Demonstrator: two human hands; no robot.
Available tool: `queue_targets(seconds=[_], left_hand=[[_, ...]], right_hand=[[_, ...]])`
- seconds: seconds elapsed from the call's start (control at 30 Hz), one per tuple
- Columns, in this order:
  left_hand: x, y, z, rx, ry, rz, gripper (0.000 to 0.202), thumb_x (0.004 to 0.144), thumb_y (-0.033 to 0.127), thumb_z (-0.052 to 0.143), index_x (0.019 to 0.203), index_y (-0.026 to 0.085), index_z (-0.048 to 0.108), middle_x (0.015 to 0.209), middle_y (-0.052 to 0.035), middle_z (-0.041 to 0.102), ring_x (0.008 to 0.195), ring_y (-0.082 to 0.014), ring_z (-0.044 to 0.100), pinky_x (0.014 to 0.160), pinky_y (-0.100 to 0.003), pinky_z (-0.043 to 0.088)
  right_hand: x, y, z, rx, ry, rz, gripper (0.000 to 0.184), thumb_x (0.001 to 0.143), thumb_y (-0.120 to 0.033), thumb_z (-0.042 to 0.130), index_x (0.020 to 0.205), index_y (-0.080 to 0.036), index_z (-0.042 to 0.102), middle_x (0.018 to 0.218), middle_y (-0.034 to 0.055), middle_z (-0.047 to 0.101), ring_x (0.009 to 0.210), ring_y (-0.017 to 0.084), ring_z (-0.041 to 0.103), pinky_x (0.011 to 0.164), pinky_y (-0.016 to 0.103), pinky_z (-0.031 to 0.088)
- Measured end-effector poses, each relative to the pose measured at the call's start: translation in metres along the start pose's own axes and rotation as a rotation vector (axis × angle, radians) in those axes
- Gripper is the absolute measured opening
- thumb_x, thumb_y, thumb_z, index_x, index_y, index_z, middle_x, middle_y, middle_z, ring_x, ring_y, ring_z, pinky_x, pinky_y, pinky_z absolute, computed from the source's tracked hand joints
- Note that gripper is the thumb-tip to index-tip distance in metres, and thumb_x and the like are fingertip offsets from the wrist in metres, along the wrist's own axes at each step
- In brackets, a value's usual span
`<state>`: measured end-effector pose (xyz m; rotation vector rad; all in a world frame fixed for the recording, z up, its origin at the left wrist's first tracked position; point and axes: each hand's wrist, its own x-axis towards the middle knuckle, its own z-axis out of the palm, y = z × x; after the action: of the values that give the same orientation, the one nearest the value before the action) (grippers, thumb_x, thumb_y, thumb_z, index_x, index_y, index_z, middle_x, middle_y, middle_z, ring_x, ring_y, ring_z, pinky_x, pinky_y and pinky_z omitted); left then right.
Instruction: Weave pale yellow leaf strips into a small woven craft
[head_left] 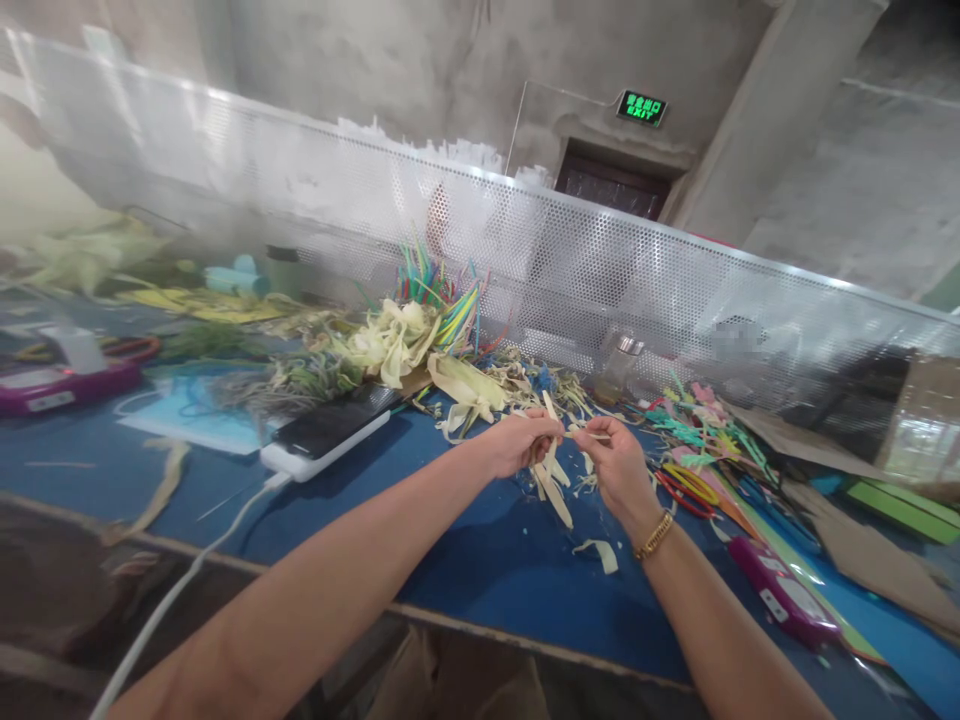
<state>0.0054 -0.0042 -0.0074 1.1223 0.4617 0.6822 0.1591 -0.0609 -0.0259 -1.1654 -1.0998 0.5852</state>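
Over the blue tabletop (480,560), my left hand (525,445) pinches several pale, dry strips that look like corn husk (555,490). Some strips stick up above its fingertips and others hang below. My right hand (611,465), with a gold bracelet at the wrist, is closed on a thin pale strip (598,436) that runs toward the left fingertips. Where the strips cross is partly covered by fingers. A loose curled scrap (600,553) lies on the table below the hands. Just behind them is a heap of husk pieces (469,385).
On the left lie a phone on a white charging block (330,445), a blue mask (191,410) and a purple device (71,385). Scissors (686,490), another purple device (784,592), coloured paper and cardboard (862,540) are at right. A perforated metal screen (480,220) stands behind.
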Motion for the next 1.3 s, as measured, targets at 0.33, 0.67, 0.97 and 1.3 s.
queue_targets(seconds=[0.33, 0.67, 0.97, 1.3], left_hand=[[0.008, -0.009, -0.01, 0.113, 0.005, 0.146, 0.034, 0.053, 0.034, 0.081, 0.077, 0.015, 0.066, 0.052, 0.0056, 0.047, 0.045, -0.0048, 0.034, 0.046, -0.022, 0.022], [0.001, -0.008, -0.01, 0.276, -0.17, 0.049, 0.028, 0.058, 0.039, 0.077, 0.063, 0.014, 0.066, 0.053, 0.0035, 0.048, 0.049, -0.006, 0.033, 0.048, -0.022, 0.024], [0.0, -0.009, -0.003, 0.288, -0.014, -0.005, 0.016, 0.062, 0.03, 0.07, 0.062, 0.016, 0.064, 0.053, 0.0024, 0.052, 0.045, -0.0081, 0.041, 0.043, -0.021, 0.028], [-0.009, 0.001, 0.006, 0.302, -0.04, -0.012, 0.01, 0.064, 0.021, 0.066, 0.061, 0.014, 0.059, 0.052, 0.0037, 0.052, 0.046, -0.0069, 0.04, 0.046, -0.02, 0.03]], right_hand=[[0.006, 0.002, -0.008, 0.014, -0.064, 0.048, 0.033, 0.06, -0.04, 0.078, 0.082, -0.021, 0.064, 0.076, 0.0018, 0.066, 0.07, 0.016, 0.058, 0.073, 0.032, 0.045], [0.0, -0.006, -0.006, -0.006, -0.287, 0.179, 0.029, 0.063, -0.045, 0.074, 0.077, -0.019, 0.07, 0.078, 0.004, 0.068, 0.077, 0.02, 0.059, 0.074, 0.032, 0.044], [-0.004, -0.003, 0.003, -0.037, -0.202, 0.056, 0.027, 0.066, -0.044, 0.071, 0.063, -0.019, 0.061, 0.064, -0.0016, 0.06, 0.065, 0.014, 0.051, 0.069, 0.029, 0.04], [-0.004, -0.006, 0.003, 0.005, -0.091, 0.014, 0.03, 0.062, -0.047, 0.074, 0.065, -0.019, 0.061, 0.062, -0.0033, 0.059, 0.061, 0.013, 0.05, 0.066, 0.028, 0.039]])
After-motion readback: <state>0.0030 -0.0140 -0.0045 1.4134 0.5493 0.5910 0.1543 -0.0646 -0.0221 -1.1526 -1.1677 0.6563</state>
